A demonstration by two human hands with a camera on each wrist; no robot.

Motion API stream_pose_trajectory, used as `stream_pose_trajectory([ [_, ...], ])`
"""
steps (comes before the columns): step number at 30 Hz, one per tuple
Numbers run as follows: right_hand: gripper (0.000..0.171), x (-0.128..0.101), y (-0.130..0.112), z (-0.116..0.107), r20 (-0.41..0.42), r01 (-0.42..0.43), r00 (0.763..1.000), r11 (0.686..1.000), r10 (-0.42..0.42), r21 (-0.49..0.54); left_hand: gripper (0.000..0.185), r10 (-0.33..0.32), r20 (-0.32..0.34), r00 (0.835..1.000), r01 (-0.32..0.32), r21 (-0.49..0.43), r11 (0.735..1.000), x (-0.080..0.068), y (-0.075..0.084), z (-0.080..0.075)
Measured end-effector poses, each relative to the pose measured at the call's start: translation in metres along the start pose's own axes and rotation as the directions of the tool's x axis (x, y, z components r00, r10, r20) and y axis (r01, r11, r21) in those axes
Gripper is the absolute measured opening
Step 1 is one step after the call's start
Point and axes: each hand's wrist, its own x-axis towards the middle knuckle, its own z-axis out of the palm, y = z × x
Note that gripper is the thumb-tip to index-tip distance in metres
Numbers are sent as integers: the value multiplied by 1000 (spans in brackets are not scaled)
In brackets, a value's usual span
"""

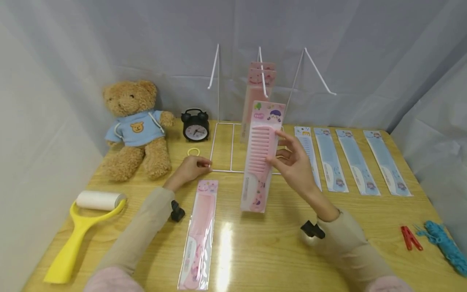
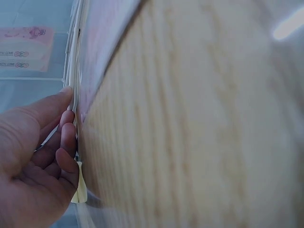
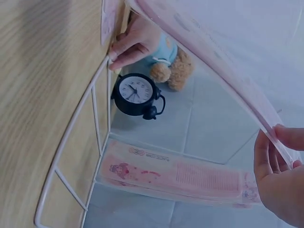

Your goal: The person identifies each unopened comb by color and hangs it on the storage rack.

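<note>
My right hand (image 1: 294, 164) pinches the edge of a pink comb (image 1: 260, 152) in a clear package, held upright in front of the white wire rack (image 1: 232, 148). In the right wrist view the same package slants past the fingertips. My left hand (image 1: 190, 168) pinches the front left corner of the rack's base, as the left wrist view also shows. Pink packaged combs (image 1: 251, 91) hang on the rack's middle hook, behind the held one. Another packaged pink comb (image 1: 202, 229) lies on the table below my left hand.
Packaged blue combs (image 1: 330, 158) lie in a row at right. A teddy bear (image 1: 135, 125), a black alarm clock (image 1: 196, 125) and a yellow ring (image 1: 193, 151) are left of the rack. A yellow-handled roller (image 1: 78, 231), red clip (image 1: 411, 238) and blue yarn (image 1: 445, 245) lie nearer the front.
</note>
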Motion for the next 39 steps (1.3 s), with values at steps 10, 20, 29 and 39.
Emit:
stream_pose_trajectory([
  [10,60,12,-6,0,-25,37,999,999,-38,-20,27,18,-12,1000,-18,1,1000,-1,0,0],
  [20,62,20,-3,1,-35,-24,999,998,23,-52,27,15,-10,1000,-15,-1,1000,0,-1,1],
  [29,63,36,5,1,-68,-68,996,994,63,-81,28,26,-6,1000,-26,1,1000,-1,1,-1],
  [39,62,59,21,-2,-71,-80,995,988,71,-134,28,-2,8,1000,2,-10,1000,0,-1,1],
])
